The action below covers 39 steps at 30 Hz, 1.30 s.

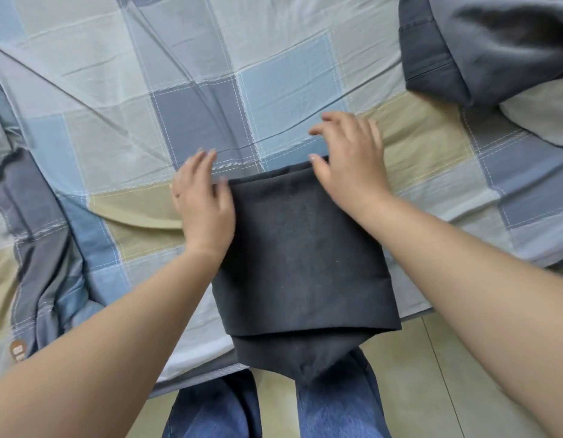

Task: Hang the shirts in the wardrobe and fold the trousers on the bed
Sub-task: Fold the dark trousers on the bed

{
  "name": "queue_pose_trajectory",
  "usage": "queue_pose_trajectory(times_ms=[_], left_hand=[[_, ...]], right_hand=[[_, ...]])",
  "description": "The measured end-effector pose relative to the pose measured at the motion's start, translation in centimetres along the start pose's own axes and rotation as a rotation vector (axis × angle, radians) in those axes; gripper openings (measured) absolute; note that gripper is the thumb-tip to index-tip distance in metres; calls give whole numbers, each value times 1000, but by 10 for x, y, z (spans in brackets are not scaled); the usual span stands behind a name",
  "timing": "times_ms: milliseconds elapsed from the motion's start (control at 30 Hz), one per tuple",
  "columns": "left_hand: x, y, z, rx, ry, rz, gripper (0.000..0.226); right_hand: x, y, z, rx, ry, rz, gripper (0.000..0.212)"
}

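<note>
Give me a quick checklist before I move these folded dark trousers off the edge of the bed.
1. Trousers folded into a compact stack: ok.
2. Layers lined up: not ok, a lower layer sticks out past the near edge and overhangs the bed.
3. Left hand at the stack's left edge: ok, fingers straight, no grip.
4. Right hand at the far right corner: ok, resting, relaxed.
5. Pillow away from the stack: ok.
6. Wardrobe path: cannot tell, out of view.

Dark grey trousers (302, 248) on blue, grey, beige checked sheet (210, 74)
</note>
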State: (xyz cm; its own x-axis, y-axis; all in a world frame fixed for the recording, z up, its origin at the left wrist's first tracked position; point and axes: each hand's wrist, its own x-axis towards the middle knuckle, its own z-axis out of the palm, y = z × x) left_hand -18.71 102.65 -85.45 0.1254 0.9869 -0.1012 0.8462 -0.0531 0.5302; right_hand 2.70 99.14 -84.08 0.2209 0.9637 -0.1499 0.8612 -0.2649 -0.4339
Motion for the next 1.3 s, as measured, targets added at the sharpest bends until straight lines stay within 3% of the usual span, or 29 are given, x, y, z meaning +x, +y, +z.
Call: queue_pose_trajectory(times_ms=[67,133,267,467,800,967,1033,1133,1300], left_hand=[[-8,14,7,83,-77,286,41],[-20,16,17,184,-181,418,40],[-25,-9,28,381,-267,294,57],[-16,-50,32,422,-320,104,76],[-17,-44,32,424,-328,53,74],[-93,-10,17,248,-207,267,76],[-138,-2,19,201,-246,334,74],[-184,-11,27,249,-304,352,69],[-182,-44,46,388,-401,385,69]], right_hand=[[-14,-27,10,30,56,-160,37],[-29,-38,23,7,-32,-274,40],[-33,0,39,-228,-192,-297,58],[-11,52,58,-209,-224,69,83],[-11,41,49,-129,-240,124,82],[-86,5,25,91,25,-41,73],[-131,-6,30,126,-13,-79,67],[-186,1,47,-22,-121,-205,60],[-190,57,71,-153,-271,-212,64]])
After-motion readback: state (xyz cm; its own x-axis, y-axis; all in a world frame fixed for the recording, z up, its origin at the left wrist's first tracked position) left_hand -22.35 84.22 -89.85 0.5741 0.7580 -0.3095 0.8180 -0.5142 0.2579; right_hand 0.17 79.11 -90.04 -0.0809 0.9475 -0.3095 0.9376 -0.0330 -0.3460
